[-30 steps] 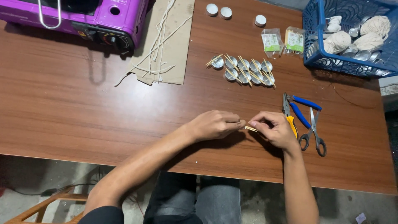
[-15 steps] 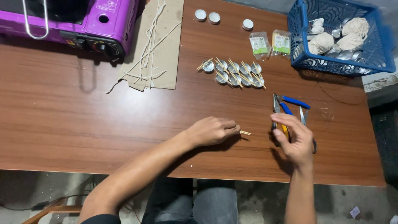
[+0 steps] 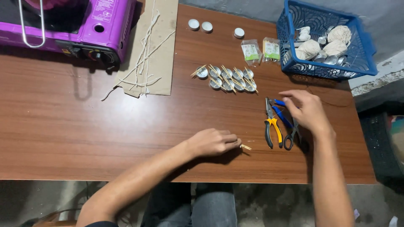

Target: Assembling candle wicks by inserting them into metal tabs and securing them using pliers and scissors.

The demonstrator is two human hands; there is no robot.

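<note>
Head view: the left hand rests on the brown table, fingers curled together and pinched on small wooden sticks whose tips poke out just past the fingertips, low on the table near its front edge; the right hand hovers over the tools to the right, fingers loosely spread and bent, clamped on nothing that can be seen; under and beside it lie a blue-handled tool and scissors, with yellow-handled pliers just to their left, between the two hands; farther back a cluster of small metal cups sits in two rows, thin sticks laid across them; behind those, three white discs and two small packets; at the back right a blue basket holds pale balls of string and more cups; at the back left a purple stove stands beside a cardboard sheet strewn with pale wicks.
</note>
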